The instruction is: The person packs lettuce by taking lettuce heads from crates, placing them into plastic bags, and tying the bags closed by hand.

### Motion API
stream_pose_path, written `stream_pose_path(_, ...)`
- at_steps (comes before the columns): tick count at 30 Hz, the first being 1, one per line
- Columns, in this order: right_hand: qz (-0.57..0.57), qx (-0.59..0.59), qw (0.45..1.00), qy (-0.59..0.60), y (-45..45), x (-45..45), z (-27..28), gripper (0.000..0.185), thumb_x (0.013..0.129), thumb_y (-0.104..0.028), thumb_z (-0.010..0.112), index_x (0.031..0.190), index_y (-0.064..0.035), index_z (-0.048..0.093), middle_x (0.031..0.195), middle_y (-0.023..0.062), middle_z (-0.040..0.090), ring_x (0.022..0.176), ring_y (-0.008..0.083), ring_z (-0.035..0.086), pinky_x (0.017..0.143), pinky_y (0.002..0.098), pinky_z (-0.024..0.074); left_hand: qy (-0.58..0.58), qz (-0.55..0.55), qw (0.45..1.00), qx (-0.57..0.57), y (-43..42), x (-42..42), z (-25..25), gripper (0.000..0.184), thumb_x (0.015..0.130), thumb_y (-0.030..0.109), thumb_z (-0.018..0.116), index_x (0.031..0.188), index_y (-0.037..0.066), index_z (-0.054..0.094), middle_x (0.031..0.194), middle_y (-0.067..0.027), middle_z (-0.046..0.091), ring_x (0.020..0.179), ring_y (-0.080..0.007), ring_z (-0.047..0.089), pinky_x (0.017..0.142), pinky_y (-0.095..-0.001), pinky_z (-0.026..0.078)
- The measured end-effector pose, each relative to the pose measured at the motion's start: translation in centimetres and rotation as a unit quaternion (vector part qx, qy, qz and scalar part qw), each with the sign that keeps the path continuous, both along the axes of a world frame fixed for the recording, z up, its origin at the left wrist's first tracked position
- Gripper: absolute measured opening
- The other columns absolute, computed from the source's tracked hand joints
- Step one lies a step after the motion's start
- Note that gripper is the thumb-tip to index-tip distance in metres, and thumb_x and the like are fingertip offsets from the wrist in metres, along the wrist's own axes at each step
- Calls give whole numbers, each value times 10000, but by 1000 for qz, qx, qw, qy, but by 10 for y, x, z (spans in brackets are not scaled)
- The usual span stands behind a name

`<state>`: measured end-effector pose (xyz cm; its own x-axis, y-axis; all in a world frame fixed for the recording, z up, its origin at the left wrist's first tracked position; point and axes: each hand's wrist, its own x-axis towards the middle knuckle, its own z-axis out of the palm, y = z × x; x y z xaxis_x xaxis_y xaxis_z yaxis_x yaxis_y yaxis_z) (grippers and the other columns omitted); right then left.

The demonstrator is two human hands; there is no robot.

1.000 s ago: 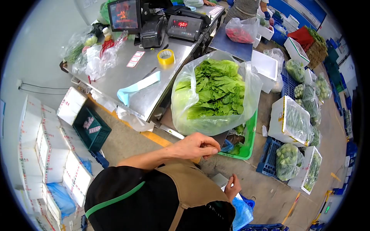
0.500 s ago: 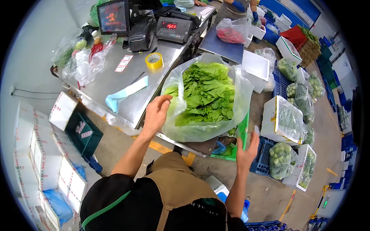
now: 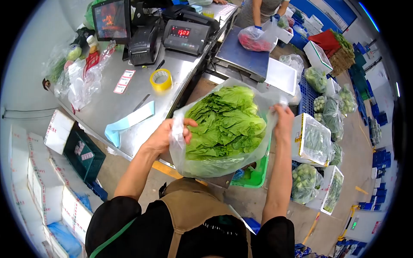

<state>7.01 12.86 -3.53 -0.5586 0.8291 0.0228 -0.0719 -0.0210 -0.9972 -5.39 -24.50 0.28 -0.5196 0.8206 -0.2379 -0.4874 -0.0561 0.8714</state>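
A clear plastic bag point(image 3: 215, 167) full of green leafy lettuce point(image 3: 228, 120) lies open in front of me, its mouth facing up. My left hand point(image 3: 167, 135) grips the bag's left rim, fingers bent over the edge beside the leaves. On the opposite side, my right hand point(image 3: 284, 120) pinches the right rim and holds it up. Under and beyond the bag, a green crate point(image 3: 258, 174) shows in part.
A metal table at left bears yellow tape point(image 3: 161, 80), a light blue strip point(image 3: 129, 122), a scale display point(image 3: 183, 34) and a screen point(image 3: 112, 20). A co-worker's gloved hands touch a bag of red items point(image 3: 257, 38). Foam boxes point(image 3: 312, 139) stand at right.
Both my hands have reached the bag's rim and taken hold of it. The bag has shifted towards me, away from the blue platform. The co-worker's hands have moved onto the red bag.
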Motion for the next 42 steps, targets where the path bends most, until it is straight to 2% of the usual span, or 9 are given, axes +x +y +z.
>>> stream_pose_path(5, 247, -302, 920, -34, 3, 28, 23, 230, 841, -220, 656, 810, -3, 588, 505, -9, 448, 426, 100, 397, 433, 258, 315, 50, 77, 995, 37, 16, -8, 0, 372, 779, 149, 702, 1060, -60, 581, 623, -31, 551, 560, -107, 513, 513, -219, 391)
stream_pose_path(14, 213, -3, 967, 142, 3, 58, 135, 237, 896, -143, 578, 751, 44, 576, 587, 111, 546, 406, 114, 411, 367, 216, 326, 105, 60, 977, 177, 49, -27, 89, 371, 822, 156, 661, 1079, -93, 566, 646, -21, 559, 571, -87, 512, 519, -214, 368)
stream_pose_path(19, 196, 128, 971, -49, -13, 80, 115, 285, 837, -194, 645, 650, 17, 601, 534, 56, 548, 450, 115, 484, 445, 249, 353, 133, -16, 991, 29, 39, -26, 65, 386, 818, 160, 661, 1101, -83, 564, 674, -37, 586, 625, -100, 558, 557, -236, 415)
stream_pose_path(23, 237, 172, 924, -247, -13, 90, 99, 257, 813, -236, 684, 738, 5, 636, 582, 47, 582, 533, 152, 546, 509, 265, 389, 104, 19, 991, -84, 34, -20, 34, 419, 780, 175, 684, 1074, -105, 580, 624, -56, 586, 539, -107, 528, 532, -229, 409)
stream_pose_path(26, 35, 521, 780, -345, -46, 80, 139, 197, 792, -150, 689, 849, 24, 615, 730, 86, 627, 621, 211, 571, 594, 301, 434, 86, 13, 994, -62, 34, -20, 36, 383, 814, 144, 642, 1111, -87, 568, 658, -42, 586, 591, -93, 537, 572, -225, 424)
stream_pose_path(29, -6, 645, 735, -210, -84, 49, 153, 160, 760, -70, 674, 893, 3, 621, 801, 112, 622, 716, 273, 573, 638, 347, 443, 63, 27, 996, -52, 41, -22, 34, 369, 821, 130, 635, 1120, -76, 567, 674, -39, 586, 618, -91, 544, 592, -227, 433)
stream_pose_path(35, 531, 440, 679, -252, -157, -137, -8, 161, 706, -10, 568, 822, 44, 666, 903, 211, 652, 938, 347, 619, 829, 402, 480, 100, 58, 992, -57, 38, -26, 23, 333, 808, 132, 649, 1069, -65, 587, 668, -33, 581, 606, -103, 535, 593, -224, 425)
stream_pose_path(37, 560, 493, 637, -193, -179, -206, -120, 245, 734, -141, 607, 911, 16, 673, 981, 204, 652, 976, 348, 613, 827, 380, 482, 103, 59, 991, -66, 37, -28, 22, 367, 783, 147, 681, 1061, -72, 586, 641, -37, 575, 565, -109, 525, 559, -227, 415)
stream_pose_path(42, 493, 455, 665, -327, -205, -215, -117, 477, 705, -357, 655, 1076, -57, 657, 1129, 193, 616, 1111, 331, 562, 895, 550, 416, 52, 136, 986, -86, 31, -37, 14, 312, 809, 129, 645, 1048, -65, 588, 664, -34, 576, 588, -105, 526, 546, -216, 404)
